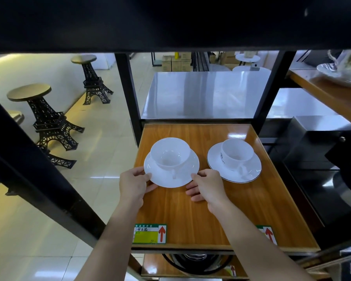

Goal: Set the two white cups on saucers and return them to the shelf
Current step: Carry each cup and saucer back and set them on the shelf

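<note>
Two white cups sit on saucers on the wooden shelf (190, 216). The left cup (170, 154) rests on a plain white saucer (166, 179), its handle toward me. My left hand (133, 184) grips that saucer's left rim, thumb on top. My right hand (207, 185) holds its right rim with the thumb on top and fingers under the edge. The right cup (237, 154), with a small logo, stands on a dark-rimmed saucer (241, 175), untouched by either hand.
Black metal posts (130, 92) frame the shelf, and a black board (170, 23) hangs low overhead. Green price tags (150, 233) line the front edge. A floral dish (346, 69) sits on the right-hand shelf. Tower-shaped stools (47, 122) stand on the tiled floor at left.
</note>
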A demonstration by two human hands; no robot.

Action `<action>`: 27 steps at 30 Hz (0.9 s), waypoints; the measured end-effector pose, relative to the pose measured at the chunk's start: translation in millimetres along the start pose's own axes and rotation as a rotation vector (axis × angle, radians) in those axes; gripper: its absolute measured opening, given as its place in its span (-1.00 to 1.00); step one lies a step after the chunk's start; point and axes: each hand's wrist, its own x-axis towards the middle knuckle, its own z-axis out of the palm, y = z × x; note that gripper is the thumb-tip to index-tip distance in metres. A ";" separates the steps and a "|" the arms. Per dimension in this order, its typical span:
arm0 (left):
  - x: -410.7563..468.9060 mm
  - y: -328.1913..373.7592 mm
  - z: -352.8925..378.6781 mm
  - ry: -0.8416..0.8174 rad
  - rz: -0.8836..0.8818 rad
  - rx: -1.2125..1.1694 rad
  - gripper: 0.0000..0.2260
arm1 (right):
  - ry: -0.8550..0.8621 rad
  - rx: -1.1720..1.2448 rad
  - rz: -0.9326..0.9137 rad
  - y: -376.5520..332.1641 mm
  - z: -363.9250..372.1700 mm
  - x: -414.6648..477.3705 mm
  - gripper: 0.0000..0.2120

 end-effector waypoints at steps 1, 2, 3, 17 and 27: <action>0.0 -0.4 -0.2 -0.002 0.001 -0.012 -0.70 | 0.002 0.001 -0.003 0.7 0.5 0.6 -0.95; -0.1 -0.9 -0.5 -0.002 -0.001 -0.024 -0.70 | 0.003 -0.001 -0.008 1.3 0.7 1.0 -0.96; -0.3 -1.4 -0.8 -0.002 -0.003 -0.038 -0.70 | 0.003 -0.003 -0.015 1.9 0.7 1.5 -0.97; 2.5 -5.3 -7.2 0.046 0.021 -0.131 -0.73 | 0.002 -0.109 -0.094 6.8 1.1 9.7 -0.71; 5.3 -6.5 -7.1 0.038 0.035 -0.147 -0.75 | 0.004 -0.153 -0.099 7.0 1.6 13.3 -0.68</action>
